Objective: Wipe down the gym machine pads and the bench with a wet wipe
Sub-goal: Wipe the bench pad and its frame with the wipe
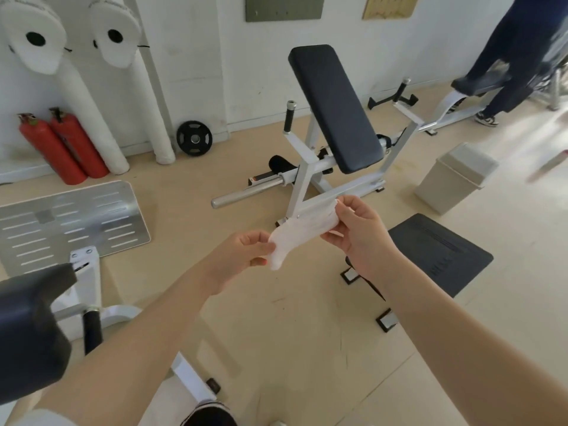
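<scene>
In the head view, both bare hands are raised over the tan floor, stretching a white wet wipe (302,230) between them: the left hand (246,252) pinches its near, bunched lower end between thumb and fingers, and the right hand (361,233) is closed on its far upper edge. The wipe looks crumpled and partly unfolded (creased in soft bands along its length). Beyond it stands the tilted dark machine pad (335,109) on a white frame, with another dark pad (29,330) near left.
</scene>
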Available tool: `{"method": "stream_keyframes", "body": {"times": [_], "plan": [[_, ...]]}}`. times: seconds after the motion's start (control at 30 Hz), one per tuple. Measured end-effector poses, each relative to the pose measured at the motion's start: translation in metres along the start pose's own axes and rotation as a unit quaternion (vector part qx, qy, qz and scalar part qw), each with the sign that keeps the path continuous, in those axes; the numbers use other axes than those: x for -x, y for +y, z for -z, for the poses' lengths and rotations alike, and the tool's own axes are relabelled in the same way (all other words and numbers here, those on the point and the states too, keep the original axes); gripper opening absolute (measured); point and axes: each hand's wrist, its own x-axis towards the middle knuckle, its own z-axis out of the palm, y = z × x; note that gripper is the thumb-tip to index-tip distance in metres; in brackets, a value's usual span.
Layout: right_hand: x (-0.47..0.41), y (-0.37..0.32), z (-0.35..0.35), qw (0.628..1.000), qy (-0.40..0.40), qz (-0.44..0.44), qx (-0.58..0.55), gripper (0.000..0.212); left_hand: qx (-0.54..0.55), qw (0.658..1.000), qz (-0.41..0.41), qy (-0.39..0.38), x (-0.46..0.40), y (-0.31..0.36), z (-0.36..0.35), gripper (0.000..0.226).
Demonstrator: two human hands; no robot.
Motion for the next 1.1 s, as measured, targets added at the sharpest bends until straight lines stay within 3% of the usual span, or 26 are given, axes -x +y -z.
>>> {"method": "stream_keyframes", "body": {"times": [0.1,0.2,0.3,0.4,0.5,0.57,0.73,0.8,0.9,1.03,1.1], "plan": [[-0.025,-0.017,0.028,0.999,0.047,0.003,-0.027,0.019,0.022,0.999,0.015,0.024,-0.028,0.001,-0.006,0.004],[-0.055,-0.029,0.057,0.996,0.064,0.007,-0.068,0.019,-0.019,0.999,0.04,-0.01,-0.055,0.006,-0.003,0.011],[-0.083,-0.034,0.073,0.999,0.0,-0.003,0.036,0.016,-0.054,0.998,0.033,-0.03,-0.099,0.026,-0.009,0.028],[-0.12,-0.042,0.082,0.988,-0.06,-0.008,0.14,0.015,-0.119,0.991,-0.019,-0.061,-0.161,0.055,-0.025,0.029],[-0.169,-0.06,0.091,0.976,-0.091,0.031,0.197,0.013,-0.186,0.975,-0.063,-0.107,-0.228,0.085,-0.038,0.044],[-0.202,-0.077,0.096,0.969,-0.081,0.066,0.226,0.013,-0.203,0.969,-0.054,-0.131,-0.27,0.105,-0.037,0.04],[-0.279,-0.118,0.098,0.968,-0.06,0.084,0.228,0.019,-0.214,0.959,-0.067,-0.171,-0.358,0.15,-0.02,0.002],[-0.309,-0.129,0.104,0.96,-0.029,0.093,0.261,0.018,-0.23,0.955,-0.074,-0.173,-0.388,0.163,-0.011,0.015],[-0.347,-0.139,0.12,0.975,0.012,0.085,0.207,0.016,-0.223,0.956,-0.059,-0.183,-0.43,0.171,0.0,0.017],[-0.396,-0.156,0.141,0.961,0.002,0.111,0.253,0.01,-0.196,0.957,-0.023,-0.213,-0.485,0.187,-0.006,0.009],[-0.424,-0.168,0.149,0.948,-0.012,0.119,0.297,0.01,-0.205,0.956,-0.013,-0.211,-0.513,0.198,-0.019,0.023]]}}
